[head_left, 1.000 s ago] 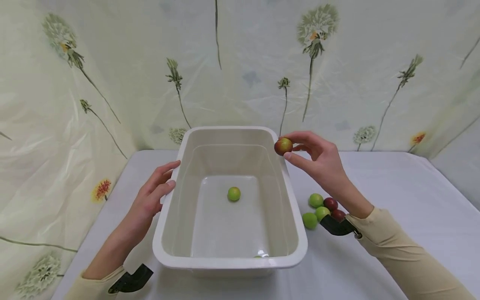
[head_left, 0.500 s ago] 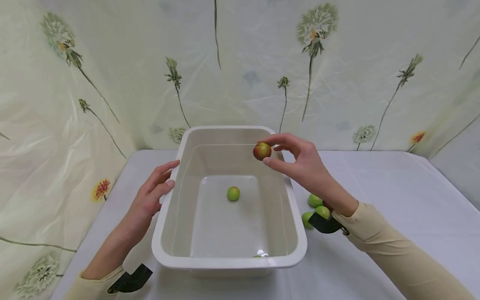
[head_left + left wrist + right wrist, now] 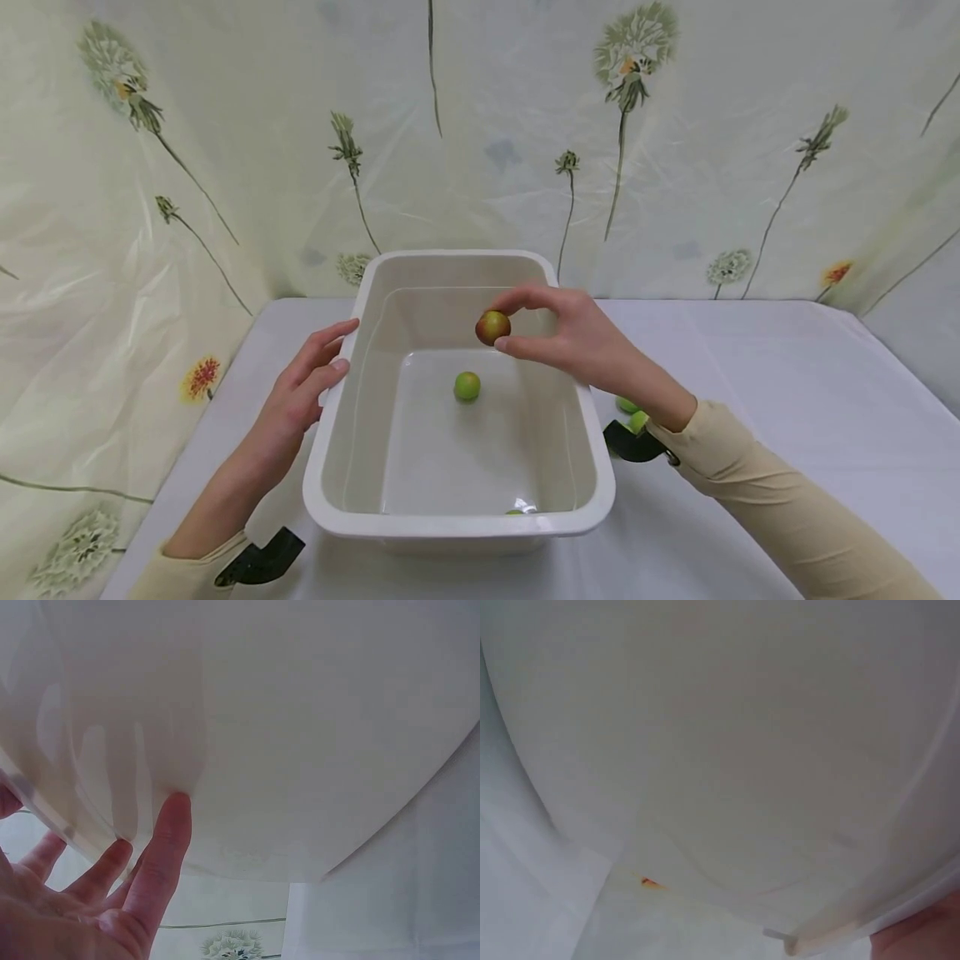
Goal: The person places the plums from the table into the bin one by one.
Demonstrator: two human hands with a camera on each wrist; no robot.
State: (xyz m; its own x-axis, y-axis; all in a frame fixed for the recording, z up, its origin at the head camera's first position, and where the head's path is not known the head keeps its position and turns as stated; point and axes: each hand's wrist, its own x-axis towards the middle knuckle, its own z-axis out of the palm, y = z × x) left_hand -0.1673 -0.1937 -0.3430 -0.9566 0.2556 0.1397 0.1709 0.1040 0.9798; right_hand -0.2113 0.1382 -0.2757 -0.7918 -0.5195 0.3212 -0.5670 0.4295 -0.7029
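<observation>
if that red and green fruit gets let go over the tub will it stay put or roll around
The red-green fruit is small and round, so it would probably roll on the tub's smooth floor. The right hand holds it with fingertips alone, so it seems light and firm. The green fruit already inside sits alone mid-floor, so nothing there looks likely to stop a roll.

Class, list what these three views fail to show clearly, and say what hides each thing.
1. Head view: fruits on the table, mostly behind the right hand and wrist.
2. Head view: green object in the tub, cut off by the near rim.
3. Right wrist view: the held reddish fruit is out of frame.
</observation>
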